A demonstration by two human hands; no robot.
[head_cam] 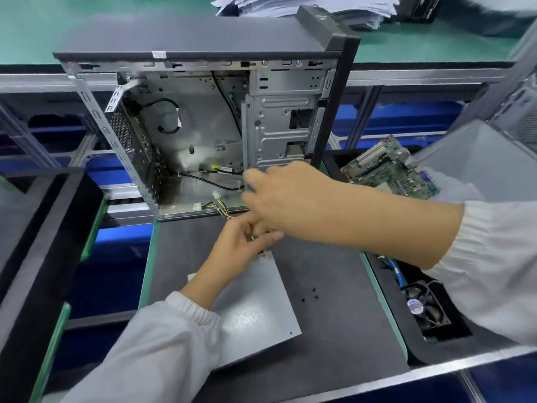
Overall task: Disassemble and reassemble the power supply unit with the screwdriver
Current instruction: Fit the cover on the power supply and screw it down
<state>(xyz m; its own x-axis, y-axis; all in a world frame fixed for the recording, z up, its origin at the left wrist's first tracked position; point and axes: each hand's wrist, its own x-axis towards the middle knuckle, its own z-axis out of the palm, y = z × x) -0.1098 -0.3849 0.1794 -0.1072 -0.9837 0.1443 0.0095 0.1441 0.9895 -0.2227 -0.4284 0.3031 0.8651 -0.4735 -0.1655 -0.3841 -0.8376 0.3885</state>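
Observation:
The grey metal power supply unit [255,312] lies flat on the dark mat [334,315] in front of me. Its bundle of yellow, black and red cables [222,210] runs from its far end toward the open computer case [203,126], with white connectors near the case's lower edge. My left hand [241,245] grips the cables at the unit's far corner. My right hand [279,196] reaches across above it, blurred, fingers curled at the cables near the case floor; its grip is unclear. Three small black screws [311,295] lie on the mat. No screwdriver is in view.
A green motherboard [389,173] rests in a tray at the right, with a black fan [424,306] and blue cable below it. A black foam tray [37,228] stands at the left. Papers are stacked on the green bench behind the case.

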